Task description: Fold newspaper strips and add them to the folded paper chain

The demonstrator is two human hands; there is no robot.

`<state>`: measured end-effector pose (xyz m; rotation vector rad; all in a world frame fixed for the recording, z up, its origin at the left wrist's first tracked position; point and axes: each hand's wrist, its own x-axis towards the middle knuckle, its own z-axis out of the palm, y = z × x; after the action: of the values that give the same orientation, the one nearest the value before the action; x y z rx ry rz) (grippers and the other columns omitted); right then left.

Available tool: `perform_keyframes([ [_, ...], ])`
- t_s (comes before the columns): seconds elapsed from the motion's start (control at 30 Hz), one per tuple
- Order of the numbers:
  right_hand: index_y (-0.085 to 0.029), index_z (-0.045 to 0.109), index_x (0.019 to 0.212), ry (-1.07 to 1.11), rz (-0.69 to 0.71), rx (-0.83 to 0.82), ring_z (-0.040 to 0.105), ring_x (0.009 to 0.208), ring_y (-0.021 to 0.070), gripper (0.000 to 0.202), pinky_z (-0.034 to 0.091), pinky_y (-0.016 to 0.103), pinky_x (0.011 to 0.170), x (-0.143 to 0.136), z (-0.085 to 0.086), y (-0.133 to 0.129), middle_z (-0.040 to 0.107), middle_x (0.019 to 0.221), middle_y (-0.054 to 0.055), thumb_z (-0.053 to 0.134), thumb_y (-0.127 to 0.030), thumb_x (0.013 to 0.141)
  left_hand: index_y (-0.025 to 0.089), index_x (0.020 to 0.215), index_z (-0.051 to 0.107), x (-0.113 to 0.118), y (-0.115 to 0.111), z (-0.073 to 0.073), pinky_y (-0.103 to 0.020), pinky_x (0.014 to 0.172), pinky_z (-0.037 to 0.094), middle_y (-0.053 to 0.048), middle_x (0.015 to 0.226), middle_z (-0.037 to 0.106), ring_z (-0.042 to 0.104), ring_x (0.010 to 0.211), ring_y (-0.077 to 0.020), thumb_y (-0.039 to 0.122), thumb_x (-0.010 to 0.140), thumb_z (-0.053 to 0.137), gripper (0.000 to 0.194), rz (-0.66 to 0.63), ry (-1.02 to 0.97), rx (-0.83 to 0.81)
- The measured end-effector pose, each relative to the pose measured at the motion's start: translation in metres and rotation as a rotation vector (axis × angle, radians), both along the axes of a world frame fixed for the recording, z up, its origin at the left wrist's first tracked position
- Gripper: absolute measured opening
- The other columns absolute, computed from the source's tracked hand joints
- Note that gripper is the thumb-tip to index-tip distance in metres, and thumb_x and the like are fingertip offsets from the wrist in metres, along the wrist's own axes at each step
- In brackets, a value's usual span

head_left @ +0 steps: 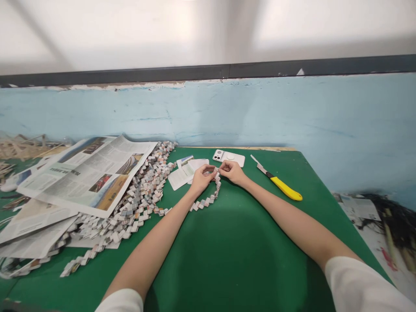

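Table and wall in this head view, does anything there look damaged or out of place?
The blue wall looks damaged: its paint is chipped raggedly just below the dark strip. On the table, the yellow-handled cutter lies with its blade exposed, which looks a little careless. Nothing seems obviously wrong with the paper chain.

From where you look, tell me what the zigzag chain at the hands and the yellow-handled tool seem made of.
Zigzag chain: probably folded paper, mostly matte; its pale links carry greyish patches, like the newspaper.
Yellow handle: likely plastic, smooth and evenly coloured.
Blade: perhaps metal, greyish; too small to tell.
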<state>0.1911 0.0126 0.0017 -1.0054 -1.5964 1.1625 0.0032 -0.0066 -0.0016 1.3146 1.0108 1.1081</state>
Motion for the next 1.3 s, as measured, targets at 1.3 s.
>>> perform_keyframes([
  [1.3,-0.019,0.062,0.089,-0.066,0.03,0.004,0.049,0.056,0.0142,0.035,0.039,0.028,0.055,0.0019,0.0035,-0.0024,0.056,0.066,-0.002,0.068,-0.053,0.086,0.014,0.107,0.069,-0.0018,-0.0011,0.0027,-0.024,0.055,0.052,-0.008,0.097,0.074,0.066,0.065,-0.0131,0.048,0.079,0.08,0.045,0.119,0.035,0.052],
])
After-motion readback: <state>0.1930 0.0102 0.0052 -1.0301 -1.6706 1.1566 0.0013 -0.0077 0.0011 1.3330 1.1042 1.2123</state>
